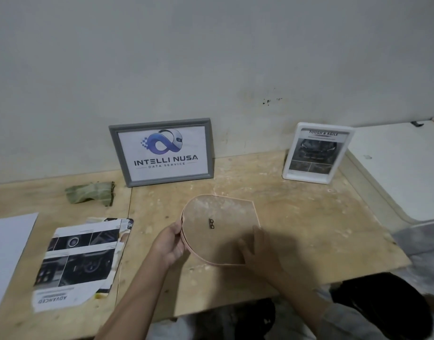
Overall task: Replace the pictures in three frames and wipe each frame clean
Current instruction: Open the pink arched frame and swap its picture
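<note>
A pink-edged frame [218, 212] with a rounded shape lies face down on the plywood table [297, 217], its brown backing and a small metal hanger showing. My left hand [168, 244] grips its left edge. My right hand [256, 246] rests on the backing near the lower right, blurred, fingers spread flat. A grey frame [162, 152] with a logo print leans on the wall behind. A white frame [316, 153] with a dark car print stands at the back right. Cut car pictures [81, 261] lie at the left.
A crumpled green cloth [92, 193] lies at the back left. A white sheet [7, 251] pokes in at the left edge. A white surface [395, 168] adjoins the table on the right. Dark shapes lie below the table's front edge.
</note>
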`<state>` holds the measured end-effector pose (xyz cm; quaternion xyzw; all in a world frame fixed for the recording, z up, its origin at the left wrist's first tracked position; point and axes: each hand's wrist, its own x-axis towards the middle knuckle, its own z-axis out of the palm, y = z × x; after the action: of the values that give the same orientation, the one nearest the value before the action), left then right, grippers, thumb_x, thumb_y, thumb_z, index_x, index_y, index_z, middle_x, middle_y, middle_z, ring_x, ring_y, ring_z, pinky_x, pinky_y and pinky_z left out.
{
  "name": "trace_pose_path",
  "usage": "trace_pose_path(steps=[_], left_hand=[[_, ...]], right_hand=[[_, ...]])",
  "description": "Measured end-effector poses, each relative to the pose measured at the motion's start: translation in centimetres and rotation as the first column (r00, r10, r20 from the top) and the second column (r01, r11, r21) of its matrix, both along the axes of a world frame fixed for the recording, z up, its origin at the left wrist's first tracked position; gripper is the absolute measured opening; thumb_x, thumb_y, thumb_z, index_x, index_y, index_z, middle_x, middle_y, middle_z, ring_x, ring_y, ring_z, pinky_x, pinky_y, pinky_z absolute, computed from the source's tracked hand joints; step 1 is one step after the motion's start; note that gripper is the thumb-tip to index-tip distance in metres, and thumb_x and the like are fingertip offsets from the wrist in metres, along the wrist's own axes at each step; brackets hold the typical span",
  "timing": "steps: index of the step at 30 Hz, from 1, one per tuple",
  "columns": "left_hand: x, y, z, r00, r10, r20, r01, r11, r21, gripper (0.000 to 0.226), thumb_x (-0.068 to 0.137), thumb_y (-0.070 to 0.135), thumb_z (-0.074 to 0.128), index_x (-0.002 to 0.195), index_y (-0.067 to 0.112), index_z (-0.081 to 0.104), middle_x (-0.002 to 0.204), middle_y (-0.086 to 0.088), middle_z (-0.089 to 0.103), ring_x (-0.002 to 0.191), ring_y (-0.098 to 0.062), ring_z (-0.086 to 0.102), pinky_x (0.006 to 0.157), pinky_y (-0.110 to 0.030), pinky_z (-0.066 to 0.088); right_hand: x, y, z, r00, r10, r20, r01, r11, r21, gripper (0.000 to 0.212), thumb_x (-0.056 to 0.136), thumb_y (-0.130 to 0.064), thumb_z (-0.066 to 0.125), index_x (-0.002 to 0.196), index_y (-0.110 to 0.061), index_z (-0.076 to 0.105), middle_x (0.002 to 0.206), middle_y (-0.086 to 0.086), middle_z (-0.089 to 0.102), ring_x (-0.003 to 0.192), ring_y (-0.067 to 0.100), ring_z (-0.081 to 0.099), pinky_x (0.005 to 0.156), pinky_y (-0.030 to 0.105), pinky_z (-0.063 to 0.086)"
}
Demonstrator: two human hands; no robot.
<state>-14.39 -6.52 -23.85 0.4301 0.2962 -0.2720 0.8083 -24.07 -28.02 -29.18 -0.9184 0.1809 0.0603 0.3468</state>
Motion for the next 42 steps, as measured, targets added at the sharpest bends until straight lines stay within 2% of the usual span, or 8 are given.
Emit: trace_pose_path(steps=[3, 8, 13, 19, 24, 27, 33, 42], left_hand=[[-0.3, 0.2, -0.5, 1.0, -0.007, 0.029, 0.007, 1.0, -0.005, 0.032, 0.102, 0.01, 0.026, 0.1, 0.008, 0.058, 0.071, -0.006, 0.073, 0.061, -0.018, 0.07, 0.049, -0.028, 0.057], [-0.7, 0.6, -1.4, 0.979, -0.081, 0.186, 0.01, 0.935, 0.355, 0.031, 0.097, -0.001, 0.037, 0.107, 0.021, 0.057, 0.08, -0.01, 0.059, 0.048, -0.016, 0.047, 0.043, -0.022, 0.04], [-1.3, 0.3, -1.1, 0.926, -0.223, 0.305, -0.063, 0.705, 0.707, 0.029, 0.088, -0.004, 0.046, 0.102, 0.01, 0.066, 0.093, 0.0, 0.067, 0.072, -0.017, 0.057, 0.062, -0.024, 0.043], [-0.9, -0.4, -1.2, 0.924, -0.382, -0.029, 0.186, 0.383, 0.905, 0.056, 0.064, 0.027, 0.046, 0.116, 0.013, 0.061, 0.121, -0.018, 0.056, 0.111, -0.039, 0.053, 0.096, -0.037, 0.043], [-0.4, -0.3, -2.1, 0.922, -0.374, -0.1, 0.287, 0.487, 0.825, 0.037, 0.071, 0.021, 0.058, 0.105, 0.016, 0.043, 0.116, -0.016, 0.053, 0.1, -0.035, 0.054, 0.089, -0.04, 0.049], [-0.1, -0.4, -2.3, 0.943, -0.333, -0.029, 0.219, 0.551, 0.805, 0.032, 0.075, 0.014, 0.055, 0.103, 0.013, 0.041, 0.104, -0.015, 0.056, 0.089, -0.03, 0.055, 0.071, -0.033, 0.046], [-0.3, -0.6, -1.1, 0.976, -0.207, 0.072, 0.096, 0.7, 0.708, 0.038, 0.066, 0.007, 0.048, 0.103, 0.01, 0.046, 0.08, -0.011, 0.055, 0.072, -0.026, 0.053, 0.059, -0.031, 0.041], [-0.6, -2.6, 0.2, 0.939, -0.294, 0.18, 0.0, 0.522, 0.853, 0.037, 0.088, 0.013, 0.057, 0.124, 0.003, 0.055, 0.109, -0.008, 0.063, 0.107, -0.029, 0.056, 0.093, -0.036, 0.044]], right_hand=[[-0.1, 0.4, -0.5, 0.998, -0.024, -0.062, 0.024, 1.0, 0.002, 0.106, 0.072, -0.083, 0.029, 0.144, -0.006, 0.023, 0.148, 0.014, 0.027, 0.136, 0.027, 0.028, 0.112, 0.04, 0.026], [-0.5, 0.8, -0.4, 0.997, -0.003, -0.076, 0.003, 1.0, 0.0, 0.114, 0.068, -0.085, 0.033, 0.148, -0.007, 0.016, 0.155, 0.011, 0.015, 0.143, 0.023, 0.016, 0.115, 0.035, 0.019], [-0.5, 0.9, -0.3, 0.996, 0.017, -0.085, -0.02, 0.999, -0.035, 0.117, 0.063, -0.086, 0.032, 0.148, -0.008, 0.017, 0.157, 0.009, 0.011, 0.145, 0.02, 0.01, 0.114, 0.031, 0.016], [-0.2, 0.6, 0.3, 0.999, -0.042, -0.008, 0.041, 0.999, -0.028, 0.095, 0.072, -0.073, 0.053, 0.138, -0.007, 0.036, 0.139, 0.008, 0.043, 0.125, 0.022, 0.044, 0.099, 0.027, 0.036], [0.1, -0.2, 0.6, 0.995, -0.081, 0.058, 0.079, 0.996, 0.046, 0.099, 0.063, -0.086, 0.045, 0.129, -0.012, 0.046, 0.121, 0.0, 0.052, 0.104, 0.017, 0.055, 0.081, 0.027, 0.053], [0.4, -0.8, 0.9, 0.993, -0.082, 0.088, 0.078, 0.995, 0.055, 0.064, 0.075, -0.06, 0.064, 0.12, -0.016, 0.054, 0.108, -0.006, 0.055, 0.099, 0.014, 0.057, 0.069, 0.008, 0.042], [1.5, -1.7, 0.3, 0.991, -0.126, -0.036, 0.129, 0.986, 0.108, 0.075, 0.079, -0.062, 0.057, 0.134, -0.013, 0.044, 0.129, 0.004, 0.05, 0.117, 0.02, 0.049, 0.097, 0.037, 0.044], [3.1, -2.8, 1.2, 0.93, -0.361, 0.067, 0.324, 0.894, 0.31, 0.045, 0.084, -0.035, 0.066, 0.12, -0.01, 0.056, 0.118, 0.012, 0.056, 0.11, 0.025, 0.054, 0.095, 0.036, 0.043]])
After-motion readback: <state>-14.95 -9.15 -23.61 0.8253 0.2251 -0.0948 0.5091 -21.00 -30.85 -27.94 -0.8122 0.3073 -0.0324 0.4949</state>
